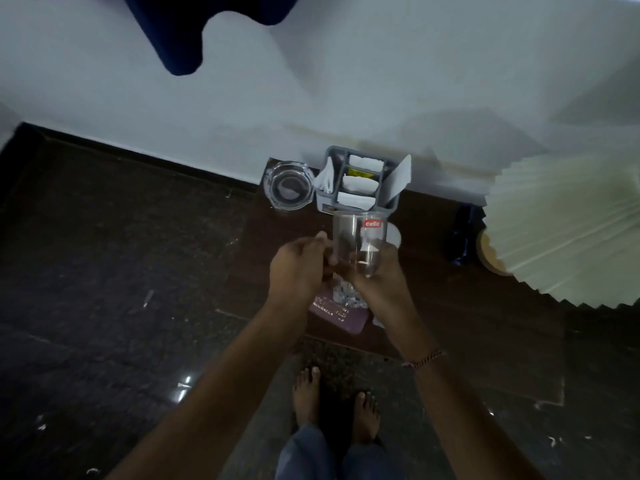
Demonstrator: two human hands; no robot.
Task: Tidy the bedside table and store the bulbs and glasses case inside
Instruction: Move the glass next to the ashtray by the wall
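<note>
My right hand (375, 275) is closed round the base of a clear drinking glass (358, 237) with a red "cello" sticker, held tilted above the dark wooden bedside table (450, 289). My left hand (301, 263) is beside it, fingertips touching the glass's lower left side. Under my hands lie a purple flat case or mat (341, 315) with white lettering and something clear and crinkled (343, 294), both partly hidden. No bulbs can be made out.
A glass ashtray (288, 186) and a grey caddy (362, 180) of white sachets stand at the table's back against the white wall. A pleated cream lampshade (561, 233) overhangs the right side, a dark blue object (462, 235) beside it. My bare feet (336, 403) stand on dark floor.
</note>
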